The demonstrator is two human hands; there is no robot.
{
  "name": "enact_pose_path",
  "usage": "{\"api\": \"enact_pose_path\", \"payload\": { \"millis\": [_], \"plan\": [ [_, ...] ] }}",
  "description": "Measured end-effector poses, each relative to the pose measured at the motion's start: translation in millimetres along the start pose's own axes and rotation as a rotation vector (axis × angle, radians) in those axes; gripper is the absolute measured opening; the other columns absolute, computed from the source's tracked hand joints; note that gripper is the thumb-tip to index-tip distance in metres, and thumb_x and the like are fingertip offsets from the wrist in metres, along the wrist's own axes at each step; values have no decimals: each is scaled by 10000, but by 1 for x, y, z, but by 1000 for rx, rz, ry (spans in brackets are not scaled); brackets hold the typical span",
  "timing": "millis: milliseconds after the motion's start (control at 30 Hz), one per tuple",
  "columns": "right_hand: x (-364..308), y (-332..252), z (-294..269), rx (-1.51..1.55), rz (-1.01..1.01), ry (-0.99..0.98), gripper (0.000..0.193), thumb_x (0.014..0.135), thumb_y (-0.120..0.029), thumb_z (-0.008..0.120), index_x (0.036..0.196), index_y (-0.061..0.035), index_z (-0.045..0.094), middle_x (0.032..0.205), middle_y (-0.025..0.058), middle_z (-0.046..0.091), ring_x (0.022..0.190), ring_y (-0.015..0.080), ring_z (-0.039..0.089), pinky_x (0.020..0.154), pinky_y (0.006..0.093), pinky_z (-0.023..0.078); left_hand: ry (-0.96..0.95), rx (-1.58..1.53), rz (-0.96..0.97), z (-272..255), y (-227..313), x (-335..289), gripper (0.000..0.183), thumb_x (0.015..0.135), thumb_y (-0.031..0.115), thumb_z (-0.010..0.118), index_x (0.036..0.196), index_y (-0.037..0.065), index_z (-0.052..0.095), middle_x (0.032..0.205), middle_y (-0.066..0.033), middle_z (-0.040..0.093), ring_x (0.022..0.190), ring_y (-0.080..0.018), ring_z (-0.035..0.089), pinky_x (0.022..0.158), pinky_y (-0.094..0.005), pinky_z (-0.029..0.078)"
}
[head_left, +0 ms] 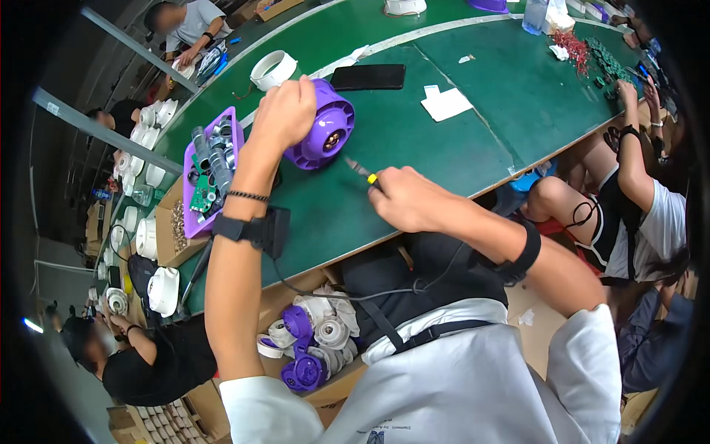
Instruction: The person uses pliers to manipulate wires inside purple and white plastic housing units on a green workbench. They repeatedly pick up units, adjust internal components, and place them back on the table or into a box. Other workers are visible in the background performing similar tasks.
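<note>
Above the green table point(444, 170), my left hand point(287, 111) is wrapped round the edge of a purple round plastic housing point(329, 122). Its domed face is turned toward my right side, and coppery parts show in its central hole. My right hand point(407, 198) is closed on a slim hand tool point(359, 168) with a pointed metal tip and a yellow collar. The fist hides its handle, so I cannot tell its exact kind. Its tip points at the housing, a small gap away from it.
Left of my left forearm stand a purple bin point(235, 122) of metal cylinders and green circuit boards and a cardboard box point(171, 248). Beyond lie a black phone point(368, 77), a white ring point(274, 70) and white paper point(447, 105). Co-workers sit on both sides. Below is a carton of purple and white housings.
</note>
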State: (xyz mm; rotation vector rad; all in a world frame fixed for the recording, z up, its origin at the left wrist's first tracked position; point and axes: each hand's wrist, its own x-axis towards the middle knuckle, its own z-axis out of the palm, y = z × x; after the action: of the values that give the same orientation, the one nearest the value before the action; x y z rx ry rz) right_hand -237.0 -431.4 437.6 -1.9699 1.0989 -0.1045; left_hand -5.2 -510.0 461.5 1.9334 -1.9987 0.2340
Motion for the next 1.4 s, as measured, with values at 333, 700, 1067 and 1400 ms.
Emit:
{"api": "enact_pose_path", "payload": {
  "millis": [333,700,1067,1400],
  "plan": [
    [18,21,-14,993,31,-557,305,960,-169,427,1149,42,538,978,135,610,928,250,662,763,376,577,1,-99,110,-12,0,-10,489,1000,303,378,874,-81,654,927,-333,632,921,-514,590,870,-544,447],
    [45,22,1,1097,-8,-631,320,947,-211,464,1106,60,525,995,158,582,895,259,644,749,404,593,45,-147,172,-17,-7,-22,373,1014,221,401,991,-68,636,973,-281,646,885,-484,587,808,-536,448],
    [49,19,-2,1172,-62,-669,300,960,-198,460,1106,52,543,964,145,601,880,251,653,732,395,597,79,-64,332,-15,-31,-19,341,1021,212,394,1051,-51,609,975,-254,649,950,-444,584,845,-495,450],
    [53,20,5,1222,-82,-711,313,987,-209,431,1103,54,555,985,167,623,896,267,665,744,402,597,75,-161,319,-18,-32,-21,332,1019,197,400,1023,-65,604,994,-267,645,950,-451,585,836,-496,452]
  ]
}}
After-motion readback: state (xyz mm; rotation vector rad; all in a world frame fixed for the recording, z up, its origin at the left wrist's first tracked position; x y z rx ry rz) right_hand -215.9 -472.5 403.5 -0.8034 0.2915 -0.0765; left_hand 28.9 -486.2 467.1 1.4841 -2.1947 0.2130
